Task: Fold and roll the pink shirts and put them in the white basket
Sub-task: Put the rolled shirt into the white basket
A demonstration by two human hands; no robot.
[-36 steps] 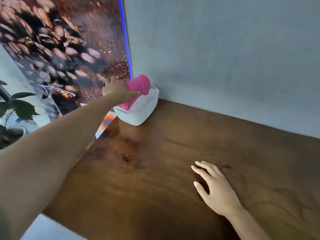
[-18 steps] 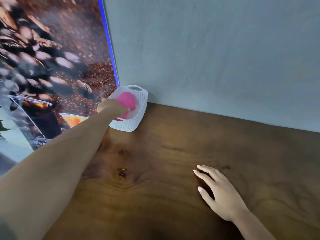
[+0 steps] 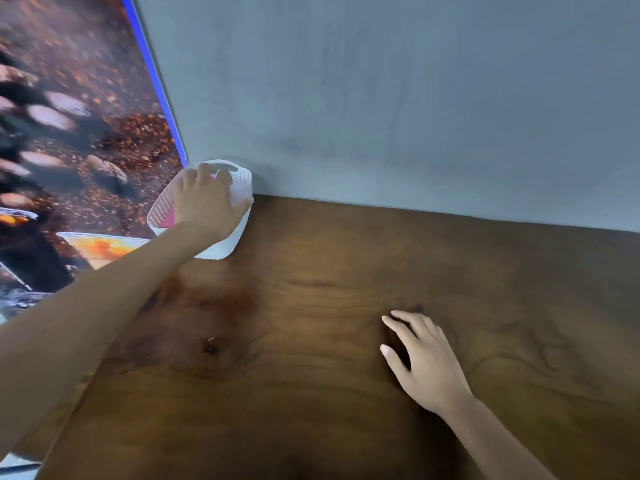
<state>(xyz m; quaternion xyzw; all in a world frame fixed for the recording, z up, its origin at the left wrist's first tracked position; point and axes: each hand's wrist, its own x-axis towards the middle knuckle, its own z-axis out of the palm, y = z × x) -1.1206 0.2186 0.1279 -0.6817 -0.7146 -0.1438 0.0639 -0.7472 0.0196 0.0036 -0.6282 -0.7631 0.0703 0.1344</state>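
Your left hand (image 3: pixel 204 202) is down in the basket (image 3: pixel 242 188), fingers (image 3: pixel 207 173) curled over the shirt (image 3: pixel 166 221); can't tell if they grip it or just press it, since the hand hides most of it. Pink shows only at the basket's near-left inside and as a sliver btwn the fingers. Basket sits at the table's (image 3: pixel 346 375) far-left corner, against the wall (image 3: pixel 381 98) and poster (image 3: pixel 69 133). No legible writing anywhere. Your right hand (image 3: pixel 426 362) rests on the table, fingers loose, slightly apart, holding nothing, well apart from the basket.

White perforated basket (image 3: pixel 242 184), pink shirt (image 3: pixel 167 221), brown wood-grain table (image 3: pixel 346 306)
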